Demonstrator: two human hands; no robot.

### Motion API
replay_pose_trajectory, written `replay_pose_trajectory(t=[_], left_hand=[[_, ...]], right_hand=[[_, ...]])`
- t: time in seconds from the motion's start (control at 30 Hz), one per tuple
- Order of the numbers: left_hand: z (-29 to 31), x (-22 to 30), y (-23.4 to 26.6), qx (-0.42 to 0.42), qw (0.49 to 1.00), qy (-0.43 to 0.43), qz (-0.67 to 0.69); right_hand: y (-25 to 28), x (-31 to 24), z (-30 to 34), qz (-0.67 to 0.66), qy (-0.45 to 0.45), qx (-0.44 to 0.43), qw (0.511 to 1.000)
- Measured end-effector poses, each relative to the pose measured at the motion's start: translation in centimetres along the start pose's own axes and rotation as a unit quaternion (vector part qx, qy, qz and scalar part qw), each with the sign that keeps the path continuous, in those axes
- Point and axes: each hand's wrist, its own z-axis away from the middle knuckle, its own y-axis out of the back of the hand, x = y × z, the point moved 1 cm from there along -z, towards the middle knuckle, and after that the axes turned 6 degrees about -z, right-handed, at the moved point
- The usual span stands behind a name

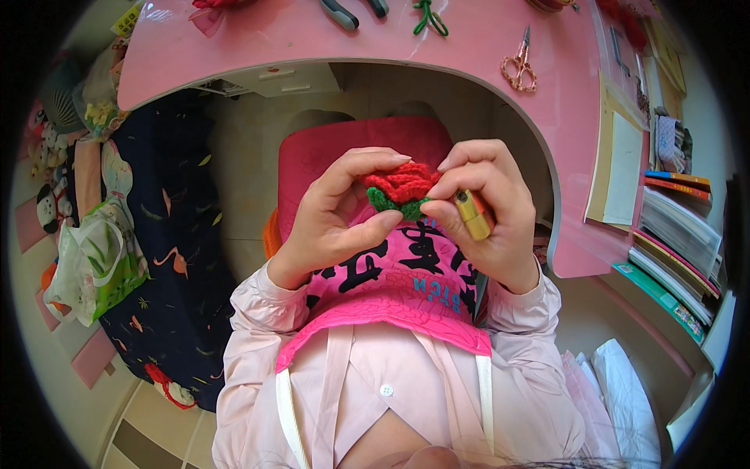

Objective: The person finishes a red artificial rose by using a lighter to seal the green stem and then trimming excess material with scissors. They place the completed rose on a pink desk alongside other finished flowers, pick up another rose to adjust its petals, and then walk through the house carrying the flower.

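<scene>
A red crocheted flower (406, 181) with green crocheted leaves (382, 199) is held between my two hands, above my lap. My left hand (344, 207) grips it from the left, with fingers behind and along the top edge and the thumb at the lower leaves. On the other side, my right hand (492, 203) pinches the flower's right edge between thumb and fingertips. Tucked in that same palm is a small gold-coloured lighter (473, 216) with a bit of red beside it.
A pink table (258, 35) curves around my lap. On it lie pliers (340, 14), green yarn (430, 19) and ornate scissors (520, 66). Books and folders (676, 250) stack up at right. A plastic bag (94, 262) rests on dark patterned cloth (168, 234) at left.
</scene>
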Motion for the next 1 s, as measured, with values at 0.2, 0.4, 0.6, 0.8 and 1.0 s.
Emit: replay_pose_trajectory(t=[0.2,0.4,0.6,0.8,1.0], left_hand=[[0.3,-0.2,-0.4,0.007,0.998,0.044,0.04],[0.3,0.1,-0.7,0.028,0.992,0.066,0.108],[0.6,-1.3,-1.7,0.078,0.987,0.035,0.137],[0.4,-1.3,-0.9,0.157,0.965,-0.148,-0.15],[0.2,0.5,-0.1,0.084,0.943,-0.167,-0.275]], right_hand=[[-0.1,1.2,0.7,-0.119,-0.084,0.026,0.989],[-0.2,0.8,1.4,-0.21,-0.145,0.085,0.963],[-2.3,1.8,2.9,-0.363,-0.212,0.066,0.905],[-3.9,2.0,2.7,-0.322,-0.133,0.081,0.934],[-4.1,2.1,2.4,-0.263,-0.07,0.097,0.957]])
